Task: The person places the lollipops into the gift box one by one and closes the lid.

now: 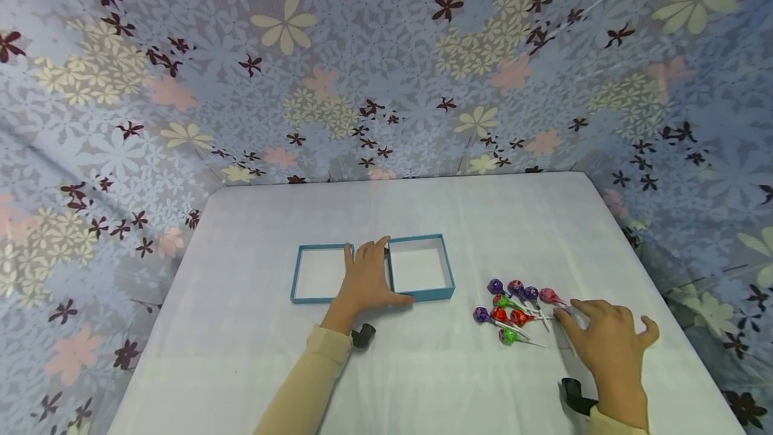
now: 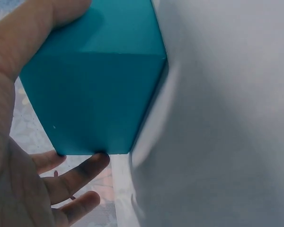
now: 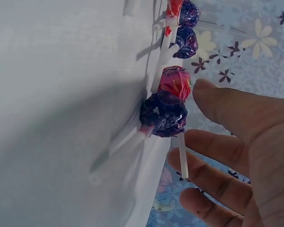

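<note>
My left hand point(image 1: 364, 282) spans the left end of the right-hand blue-edged box point(image 1: 451, 287), thumb on the near wall and fingertips at the far edge. The left wrist view shows the teal outside of this box point(image 2: 94, 104) between thumb and fingers. A similar open-topped box point(image 1: 294, 280) lies left of the hand, partly covered by it. On the right, my right hand point(image 1: 612, 341) is beside a cluster of lollipops, its fingers apart. Nearest its fingertips is a pink-wrapped lollipop point(image 1: 548, 295). In the right wrist view a dark purple lollipop point(image 3: 164, 113) stands before that pink one.
Red lollipops point(image 1: 519, 317), purple ones point(image 1: 481, 315) and green ones point(image 1: 507, 336) lie with white sticks pointing mostly right. A white cloth point(image 1: 423, 374) covers the table. Flower-patterned fabric point(image 1: 386, 86) rises behind and on both sides.
</note>
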`<state>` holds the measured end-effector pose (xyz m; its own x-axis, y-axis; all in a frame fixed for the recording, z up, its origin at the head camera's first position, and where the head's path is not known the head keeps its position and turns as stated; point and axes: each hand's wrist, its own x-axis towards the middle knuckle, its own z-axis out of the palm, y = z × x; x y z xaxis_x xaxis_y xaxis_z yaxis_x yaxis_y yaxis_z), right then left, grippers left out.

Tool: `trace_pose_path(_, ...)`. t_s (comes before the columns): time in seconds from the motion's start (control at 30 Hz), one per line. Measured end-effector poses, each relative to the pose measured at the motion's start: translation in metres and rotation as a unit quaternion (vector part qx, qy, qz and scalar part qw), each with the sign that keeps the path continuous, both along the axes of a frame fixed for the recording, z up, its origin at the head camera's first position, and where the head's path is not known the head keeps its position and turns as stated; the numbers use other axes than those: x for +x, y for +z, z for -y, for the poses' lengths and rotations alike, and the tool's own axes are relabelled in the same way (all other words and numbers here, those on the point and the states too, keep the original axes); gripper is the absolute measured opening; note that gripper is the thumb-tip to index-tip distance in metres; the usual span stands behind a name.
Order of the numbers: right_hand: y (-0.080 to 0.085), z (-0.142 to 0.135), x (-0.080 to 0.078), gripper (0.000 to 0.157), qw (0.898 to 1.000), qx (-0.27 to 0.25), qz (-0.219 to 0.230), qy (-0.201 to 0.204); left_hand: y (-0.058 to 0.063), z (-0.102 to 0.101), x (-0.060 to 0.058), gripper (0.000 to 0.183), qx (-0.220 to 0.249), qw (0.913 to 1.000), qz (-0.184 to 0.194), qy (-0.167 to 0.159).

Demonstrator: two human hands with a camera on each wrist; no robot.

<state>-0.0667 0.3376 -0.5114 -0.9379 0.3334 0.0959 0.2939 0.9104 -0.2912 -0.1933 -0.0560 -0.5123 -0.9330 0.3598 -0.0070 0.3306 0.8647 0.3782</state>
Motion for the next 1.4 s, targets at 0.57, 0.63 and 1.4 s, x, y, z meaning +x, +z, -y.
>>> trace_pose_path(0.57,0.009,0.002,-0.016,0.039,0.999,0.002,-0.017,0.050,0.000,-0.006,0.039,0.136,-0.032,0.9989,-0.034,0.006)
trace_pose_path(0.63,0.009,0.001,-0.017,0.037,0.999,-0.001,-0.009,0.053,-0.001,-0.007,0.044,0.136,-0.030,0.9990,-0.032,0.008)
trace_pose_path(1.4,0.003,0.004,-0.031,0.039,0.998,-0.007,0.019,0.062,-0.008,0.001,0.059,0.140,0.044,0.9988,-0.018,0.008)
